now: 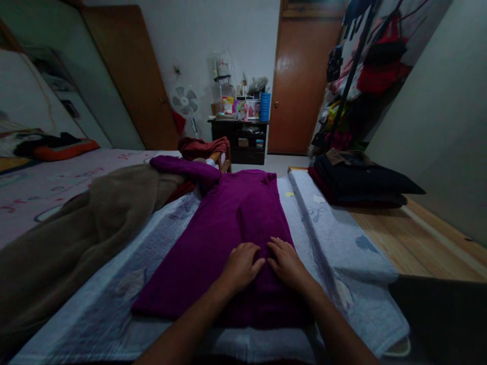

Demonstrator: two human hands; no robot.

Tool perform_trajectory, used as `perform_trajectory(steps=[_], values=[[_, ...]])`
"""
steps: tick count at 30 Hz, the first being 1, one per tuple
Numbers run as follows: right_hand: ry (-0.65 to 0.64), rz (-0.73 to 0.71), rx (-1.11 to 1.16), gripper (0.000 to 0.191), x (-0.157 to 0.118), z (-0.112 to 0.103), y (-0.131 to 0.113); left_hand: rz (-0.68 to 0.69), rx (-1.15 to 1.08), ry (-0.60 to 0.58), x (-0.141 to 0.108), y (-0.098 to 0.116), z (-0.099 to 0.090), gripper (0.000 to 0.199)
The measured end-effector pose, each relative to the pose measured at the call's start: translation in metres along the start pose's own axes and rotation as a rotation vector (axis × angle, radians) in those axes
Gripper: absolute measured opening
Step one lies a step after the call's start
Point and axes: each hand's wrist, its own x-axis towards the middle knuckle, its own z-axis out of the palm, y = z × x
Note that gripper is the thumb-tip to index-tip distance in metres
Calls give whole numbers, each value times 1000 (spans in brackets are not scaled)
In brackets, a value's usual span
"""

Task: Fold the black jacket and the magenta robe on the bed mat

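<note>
A purple long-sleeved top [198, 253] lies spread on the bed in front of me. Its right side is folded inward, with one sleeve lying down along the body. The other sleeve stretches out to the left over a brown blanket [110, 203]. My left hand [243, 264] rests on the middle of the cloth, fingers laid flat and slightly curved. Close beside it, my right hand [287, 261] presses on the folded part with its fingers extended. Neither hand grips the fabric.
A pale patterned bed cover [331, 243] lies under the top. On the wooden board [426, 238] at right sits a stack of folded dark clothes [361, 177]. A reddish cloth [201, 147] hangs over a chair beyond the bed. Farther back stand a fan [185, 101] and a dark cabinet [238, 144].
</note>
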Motion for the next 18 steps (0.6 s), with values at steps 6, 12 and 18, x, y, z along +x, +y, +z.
perform_trajectory(steps=[6, 12, 18], values=[[74, 42, 219, 39, 42, -37, 16, -157, 22, 242, 74, -30, -23, 34], [185, 82, 261, 30, 122, -52, 43, -125, 152, 225, 153, -29, -17, 43], [271, 162, 241, 25, 200, -50, 77, -98, 282, 198, 190, -31, 23, 61]])
